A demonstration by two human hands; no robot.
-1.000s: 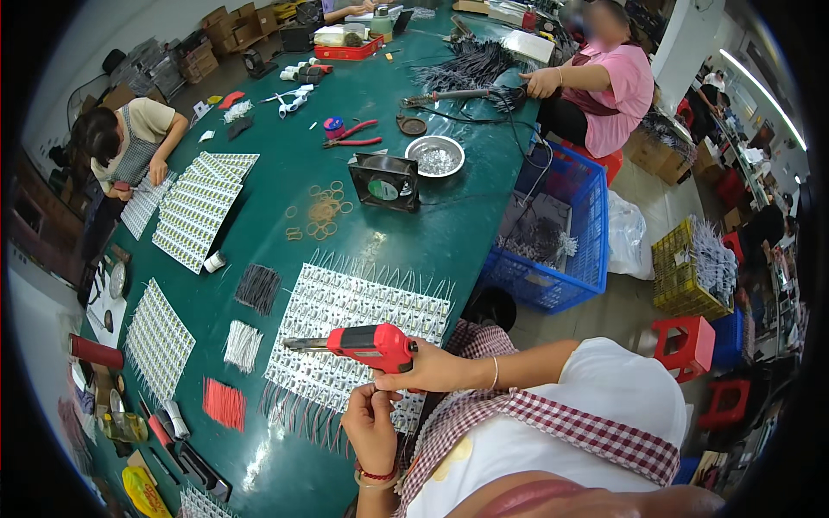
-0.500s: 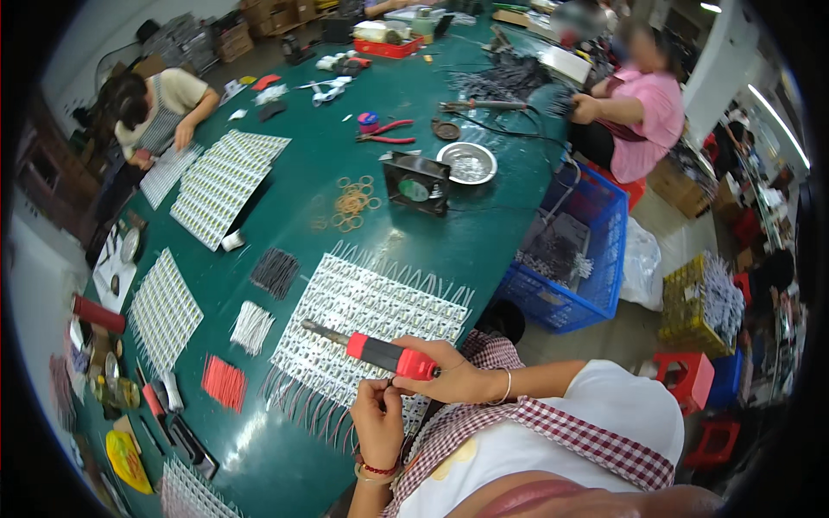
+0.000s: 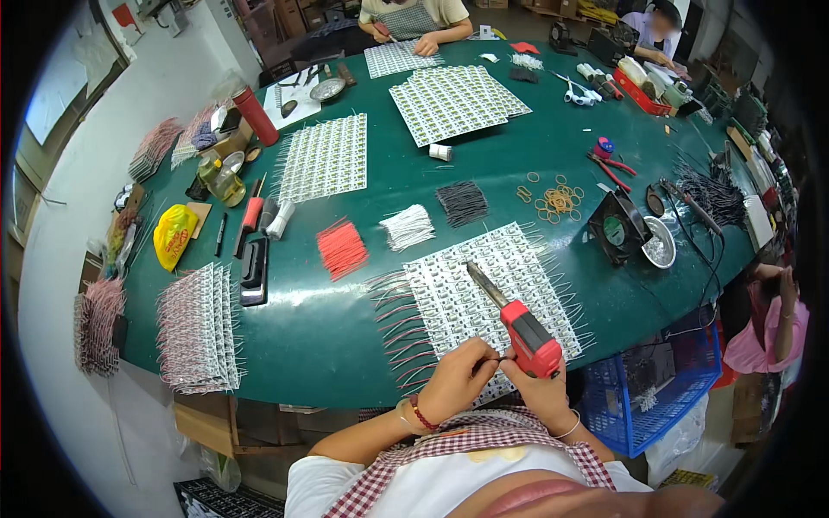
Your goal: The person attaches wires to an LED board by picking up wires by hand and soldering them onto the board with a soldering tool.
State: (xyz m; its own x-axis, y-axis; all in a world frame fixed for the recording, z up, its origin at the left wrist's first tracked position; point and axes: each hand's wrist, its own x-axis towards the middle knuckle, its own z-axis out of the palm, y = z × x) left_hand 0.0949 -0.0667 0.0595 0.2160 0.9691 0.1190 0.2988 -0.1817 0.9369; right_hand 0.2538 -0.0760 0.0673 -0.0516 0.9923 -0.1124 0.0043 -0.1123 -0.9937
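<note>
Right hand (image 3: pixel 542 393) grips red soldering gun (image 3: pixel 527 335); left hand (image 3: pixel 456 377) pinches thin wire (image 3: pixel 499 358), seemingly, over LED panel (image 3: pixel 496 285)

Bare green table (image 3: pixel 345 319) opens at lower centre of the frame, left of the white component panel (image 3: pixel 492 293). Further up, red wires (image 3: pixel 342 249), white wires (image 3: pixel 408 227) and black wires (image 3: pixel 462 203) block passage; a small fan (image 3: pixel 615 229) stands at right.
</note>
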